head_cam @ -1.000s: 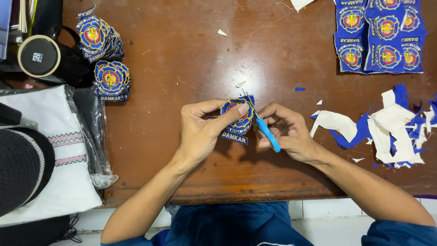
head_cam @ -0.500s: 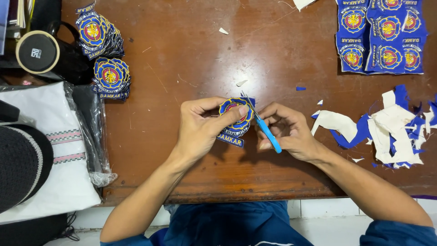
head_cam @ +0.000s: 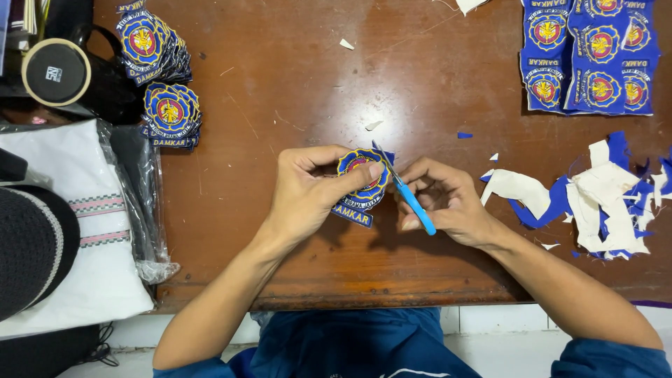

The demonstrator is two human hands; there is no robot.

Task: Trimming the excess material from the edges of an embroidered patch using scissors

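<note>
While my left hand (head_cam: 308, 192) pinches the blue embroidered patch (head_cam: 362, 183) above the brown wooden table (head_cam: 280, 91), my right hand (head_cam: 448, 199) grips blue-handled scissors (head_cam: 406, 192), blades touching its upper right edge.

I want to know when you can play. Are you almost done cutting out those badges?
Not yet. Two stacks of trimmed badges already sit at the far left, and offcut scraps are piled on the right. Now the left hand holds one badge while the right hand trims its edge with blue-handled snips. Uncut sheets of badges still wait at the far right.
</note>
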